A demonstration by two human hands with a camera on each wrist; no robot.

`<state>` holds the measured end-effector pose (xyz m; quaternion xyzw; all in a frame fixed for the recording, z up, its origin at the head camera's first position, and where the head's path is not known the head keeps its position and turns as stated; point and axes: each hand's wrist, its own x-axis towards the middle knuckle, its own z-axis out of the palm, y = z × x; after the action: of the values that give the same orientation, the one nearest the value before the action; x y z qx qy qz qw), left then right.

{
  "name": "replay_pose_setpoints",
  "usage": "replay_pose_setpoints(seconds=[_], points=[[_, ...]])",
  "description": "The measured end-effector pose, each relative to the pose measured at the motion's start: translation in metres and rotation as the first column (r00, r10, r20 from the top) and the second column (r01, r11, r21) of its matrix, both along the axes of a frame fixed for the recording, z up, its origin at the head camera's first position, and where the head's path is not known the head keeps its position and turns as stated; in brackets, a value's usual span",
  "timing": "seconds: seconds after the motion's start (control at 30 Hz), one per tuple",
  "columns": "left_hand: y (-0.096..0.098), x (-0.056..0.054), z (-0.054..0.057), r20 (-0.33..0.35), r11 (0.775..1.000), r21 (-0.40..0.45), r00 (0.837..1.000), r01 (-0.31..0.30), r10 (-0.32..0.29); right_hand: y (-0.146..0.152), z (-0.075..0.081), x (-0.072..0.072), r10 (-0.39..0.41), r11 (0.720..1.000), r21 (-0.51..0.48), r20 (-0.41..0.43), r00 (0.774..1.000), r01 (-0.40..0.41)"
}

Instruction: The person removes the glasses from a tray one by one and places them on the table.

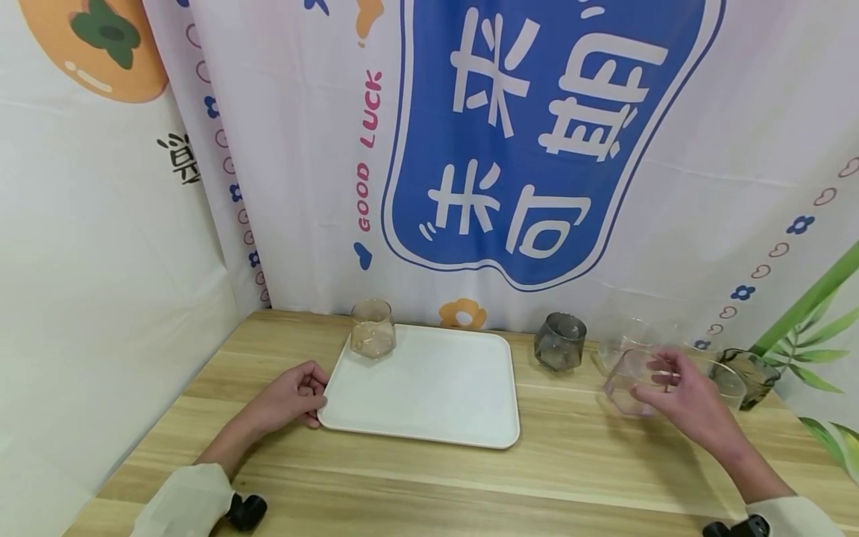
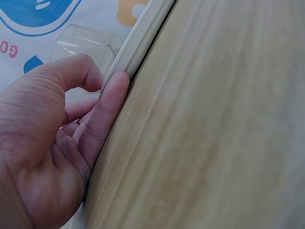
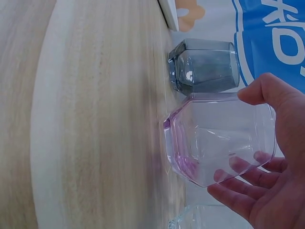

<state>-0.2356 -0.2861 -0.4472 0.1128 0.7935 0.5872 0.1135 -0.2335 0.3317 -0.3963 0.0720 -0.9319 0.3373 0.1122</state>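
My left hand (image 1: pixel 295 395) pinches the near left corner of a white rectangular tray (image 1: pixel 429 388), with its thumb and fingertips at the rim (image 2: pixel 129 50). A faintly amber faceted glass (image 1: pixel 373 332) stands upright on the tray's far left corner. To the right, my right hand (image 1: pixel 694 399) holds a clear glass with a pinkish base (image 3: pixel 214 138), its thumb on one side and fingers round the other. This glass is upright, close over the wooden table. Just left of it stands a smoky grey faceted glass (image 1: pixel 560 343).
Behind and right of my right hand are clear glasses, one showing at the back (image 1: pixel 620 339), another partly hidden beside the hand (image 1: pixel 733 384). A dark tinted glass (image 1: pixel 754 377) stands at the table's right edge. A printed curtain (image 1: pixel 309 186) hangs along the back.
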Motion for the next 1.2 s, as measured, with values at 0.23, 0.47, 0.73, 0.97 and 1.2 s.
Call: replay_pose_setpoints(seconds=[0.23, 0.47, 0.73, 0.97, 1.2], points=[[-0.0001, -0.0004, 0.0004, -0.004, 1.0, -0.005, 1.0, 0.005, -0.005, 0.0034, -0.0002, 0.0001, -0.014, 1.0, 0.004, 0.005, 1.0, 0.014], [-0.0017, -0.0017, -0.0012, -0.013, 1.0, -0.006, 1.0, 0.01, -0.011, 0.0054, 0.0005, -0.0009, 0.003, 1.0, 0.003, 0.062, 0.998, -0.003], [-0.0009, -0.0021, -0.0005, 0.001, 1.0, -0.004, 1.0, 0.002, -0.002, 0.0063, 0.0003, -0.0012, 0.011, 1.0, 0.005, 0.066, 0.998, -0.012], [-0.0008, -0.0014, 0.0012, -0.009, 1.0, -0.003, 1.0, 0.009, -0.009, 0.0048, 0.0012, 0.0007, 0.021, 1.0, -0.005, 0.056, 0.998, -0.02], [-0.0014, -0.0014, 0.0005, -0.007, 1.0, -0.001, 1.0, 0.015, -0.015, 0.0033, 0.0021, 0.0036, 0.044, 0.999, -0.015, -0.016, 0.999, -0.044]])
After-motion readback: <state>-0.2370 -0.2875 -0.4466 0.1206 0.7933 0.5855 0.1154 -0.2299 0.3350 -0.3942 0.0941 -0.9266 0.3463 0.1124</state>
